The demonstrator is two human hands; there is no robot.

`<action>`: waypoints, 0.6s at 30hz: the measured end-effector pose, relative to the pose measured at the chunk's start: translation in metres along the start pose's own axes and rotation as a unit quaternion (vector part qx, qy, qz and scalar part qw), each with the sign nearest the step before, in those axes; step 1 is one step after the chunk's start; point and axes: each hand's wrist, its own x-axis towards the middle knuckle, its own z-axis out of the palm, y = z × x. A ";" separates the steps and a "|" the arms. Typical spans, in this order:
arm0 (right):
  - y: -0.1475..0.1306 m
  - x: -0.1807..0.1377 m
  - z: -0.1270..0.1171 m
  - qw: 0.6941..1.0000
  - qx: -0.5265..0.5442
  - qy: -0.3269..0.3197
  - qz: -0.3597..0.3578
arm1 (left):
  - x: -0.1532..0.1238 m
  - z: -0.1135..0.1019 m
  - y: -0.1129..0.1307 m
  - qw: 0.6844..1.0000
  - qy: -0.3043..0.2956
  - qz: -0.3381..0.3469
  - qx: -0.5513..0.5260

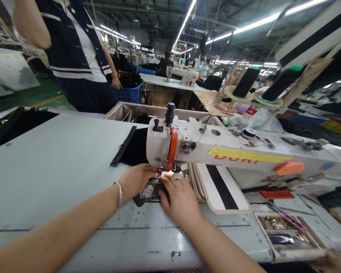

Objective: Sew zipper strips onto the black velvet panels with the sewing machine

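My left hand (136, 180), with a silver bracelet on the wrist, is at the presser foot (160, 172) of a white sewing machine (204, 140). Its fingers are pressed together at the near edge of a black fabric piece (138, 146), which has a black zipper-like strip (123, 147) along its left side. My right hand (182, 199) lies palm down just right of the foot, fingers forward and thumb apart. Its fingertips rest close to my left fingertips by the needle, under a small light. What lies directly beneath the fingertips is mostly hidden.
Pale panels with a black stripe (223, 189) stand stacked under the machine arm. A parts tray (290, 235) with pink-handled scissors (292, 220) is at right. More black pieces (17, 123) lie far left. Behind the table are a fabric-lined bin (156, 110) and a standing person (76, 49).
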 end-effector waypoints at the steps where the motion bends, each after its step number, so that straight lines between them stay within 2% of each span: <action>1: 0.000 0.000 0.000 1.000 -0.001 0.003 0.000 | 0.000 0.001 -0.001 1.000 0.001 -0.001 0.002; 14: -0.003 -0.001 -0.001 1.000 -0.001 0.008 0.003 | -0.002 0.003 -0.002 1.000 0.023 0.013 0.007; 18: -0.003 -0.002 0.000 1.000 0.001 0.012 0.003 | -0.004 0.004 -0.004 1.000 0.028 -0.003 -0.011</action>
